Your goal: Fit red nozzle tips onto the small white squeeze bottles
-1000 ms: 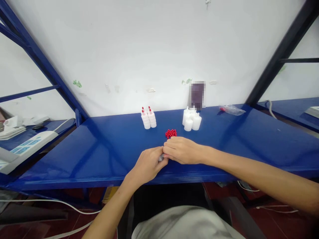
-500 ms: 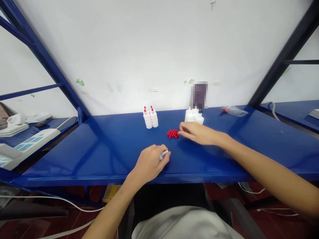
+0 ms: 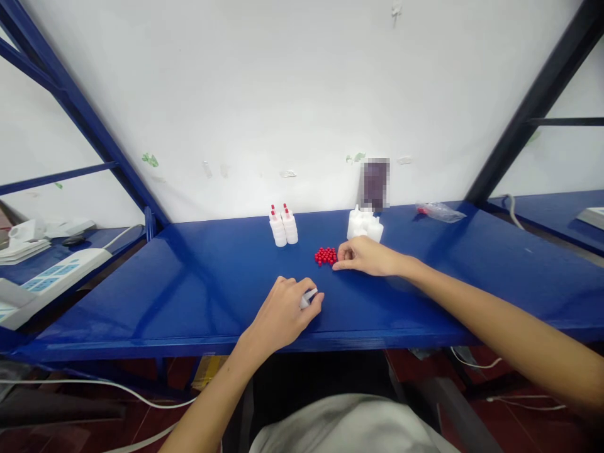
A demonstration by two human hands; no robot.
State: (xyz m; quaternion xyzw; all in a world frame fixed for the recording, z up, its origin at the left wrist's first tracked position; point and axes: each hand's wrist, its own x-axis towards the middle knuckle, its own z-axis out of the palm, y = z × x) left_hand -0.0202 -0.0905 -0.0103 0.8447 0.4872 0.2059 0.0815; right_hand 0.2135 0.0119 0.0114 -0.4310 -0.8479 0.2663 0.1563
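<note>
Capped btls (image 3: 284, 228) upright, rear of table (image 3: 198, 283). L hand (image 3: 283, 313): fingers curled round white btl (image 3: 304, 302), tip (image 3: 311, 294) bare, so prob. still uncapped. Red caps (image 3: 325, 255) piled mid-table. R hand (image 3: 364, 255) has gone from L hand to pile's R edge; can't tell if fingers pinch one. Nozzled btls (image 3: 365, 226) just behind it.

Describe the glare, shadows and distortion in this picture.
Head view: dark streaks, shadow or reflection, cross the glossy blue tabletop; in the same view, the slanting blue metal post suggests wide-lens stretching; there too, the dark purple rectangle is pixelated, and the white plastic bottles by the right hand look washed out.
</note>
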